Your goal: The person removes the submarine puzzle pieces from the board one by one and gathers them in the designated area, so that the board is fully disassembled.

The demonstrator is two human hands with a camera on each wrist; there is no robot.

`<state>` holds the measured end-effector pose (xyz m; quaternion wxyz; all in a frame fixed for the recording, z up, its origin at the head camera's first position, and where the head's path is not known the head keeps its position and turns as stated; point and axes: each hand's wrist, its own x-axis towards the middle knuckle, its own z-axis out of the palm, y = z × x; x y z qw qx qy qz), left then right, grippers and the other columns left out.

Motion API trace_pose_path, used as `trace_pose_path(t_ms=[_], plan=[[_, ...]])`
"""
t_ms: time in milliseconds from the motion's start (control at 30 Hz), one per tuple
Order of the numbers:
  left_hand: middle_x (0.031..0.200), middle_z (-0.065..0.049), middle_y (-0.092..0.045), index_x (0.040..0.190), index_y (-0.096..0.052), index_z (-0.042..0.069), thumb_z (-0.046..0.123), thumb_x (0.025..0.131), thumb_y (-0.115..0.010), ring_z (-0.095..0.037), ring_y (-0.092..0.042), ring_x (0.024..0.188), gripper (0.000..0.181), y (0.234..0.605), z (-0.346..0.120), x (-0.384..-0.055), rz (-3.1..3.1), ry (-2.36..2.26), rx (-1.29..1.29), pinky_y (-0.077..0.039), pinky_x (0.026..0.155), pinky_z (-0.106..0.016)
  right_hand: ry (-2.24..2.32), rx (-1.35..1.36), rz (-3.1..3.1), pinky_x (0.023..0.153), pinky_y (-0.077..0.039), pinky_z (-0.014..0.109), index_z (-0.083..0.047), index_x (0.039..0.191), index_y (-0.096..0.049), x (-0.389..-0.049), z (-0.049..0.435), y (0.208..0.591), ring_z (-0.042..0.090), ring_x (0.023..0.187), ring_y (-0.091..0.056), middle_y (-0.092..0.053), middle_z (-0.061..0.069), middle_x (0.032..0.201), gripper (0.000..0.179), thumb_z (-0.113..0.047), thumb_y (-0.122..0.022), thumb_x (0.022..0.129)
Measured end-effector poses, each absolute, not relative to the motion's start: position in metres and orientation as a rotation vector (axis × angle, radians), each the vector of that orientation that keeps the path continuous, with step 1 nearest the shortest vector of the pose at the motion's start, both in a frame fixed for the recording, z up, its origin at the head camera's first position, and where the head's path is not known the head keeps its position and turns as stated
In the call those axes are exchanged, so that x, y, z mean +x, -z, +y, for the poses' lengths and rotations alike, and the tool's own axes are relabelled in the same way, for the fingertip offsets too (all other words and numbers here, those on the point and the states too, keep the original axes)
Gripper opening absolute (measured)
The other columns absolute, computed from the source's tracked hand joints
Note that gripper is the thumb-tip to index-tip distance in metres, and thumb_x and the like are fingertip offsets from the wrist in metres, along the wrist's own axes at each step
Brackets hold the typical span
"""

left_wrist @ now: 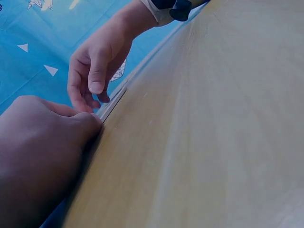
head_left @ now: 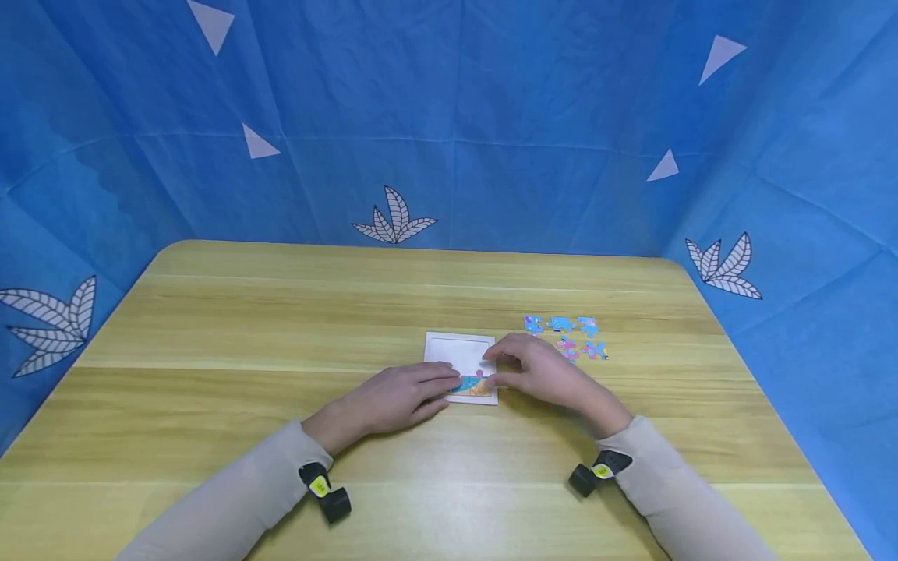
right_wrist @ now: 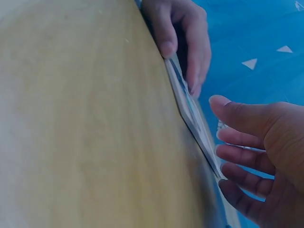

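A white puzzle tray (head_left: 459, 336) lies on the table between both hands. Along its near side sits a strip of joined blue and orange jigsaw pieces (head_left: 475, 386), with a small pink spot at its upper edge. My left hand (head_left: 400, 396) rests on the tray's left side, fingers stretched over the strip's left end and thumb at the near edge. At the tray's right side, my right hand (head_left: 543, 372) has its fingers loosely bent and apart. Nothing shows between the fingers of that right hand (right_wrist: 266, 152) in the right wrist view.
Several loose blue and pink jigsaw pieces (head_left: 561, 324) lie beyond the right hand, in two rough rows. The wooden table (head_left: 281, 312) ends at a blue cloth backdrop (head_left: 449, 93) with leaf and triangle prints. Each wrist wears a small black camera.
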<state>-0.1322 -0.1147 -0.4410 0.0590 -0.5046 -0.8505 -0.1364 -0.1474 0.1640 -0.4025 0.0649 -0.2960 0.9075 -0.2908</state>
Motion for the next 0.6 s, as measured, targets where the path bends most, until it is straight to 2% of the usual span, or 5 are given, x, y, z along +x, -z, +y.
trace_pose_path(t_ms=[200, 500, 600], plan=[[0.138, -0.004, -0.057, 0.137, -0.059, 0.012, 0.03, 0.101, -0.056, -0.017, -0.05, 0.129, 0.04, 0.441, -0.114, -0.132, -2.537, 0.408, -1.543, -0.042, 0.106, -0.033, 0.792, -0.995, 2.768, 0.08, -0.049, 0.031, -0.014, 0.11, -0.071, -0.145, 0.158, 0.405, 0.013, 0.09, -0.057, -0.065, -0.006, 0.103, 0.038, -0.038, -0.08, 0.081], [0.134, -0.004, -0.06, 0.133, -0.062, 0.012, 0.028, 0.099, -0.058, -0.016, -0.054, 0.124, 0.038, 0.442, -0.111, -0.131, -2.465, 0.339, -1.538, -0.046, 0.102, -0.032, 0.646, -1.075, 2.797, 0.088, -0.05, 0.034, -0.011, 0.113, -0.07, -0.139, 0.152, 0.405, 0.016, 0.101, -0.057, -0.063, -0.001, 0.111, 0.045, -0.04, -0.08, 0.081], [0.132, -0.004, -0.061, 0.133, -0.063, 0.011, 0.028, 0.099, -0.059, -0.017, -0.055, 0.123, 0.038, 0.441, -0.111, -0.13, -2.451, 0.33, -1.535, -0.046, 0.102, -0.032, 0.6, -1.063, 2.819, 0.086, -0.05, 0.034, -0.009, 0.112, -0.069, -0.137, 0.15, 0.404, 0.017, 0.099, -0.057, -0.062, 0.0, 0.11, 0.045, -0.041, -0.079, 0.081]])
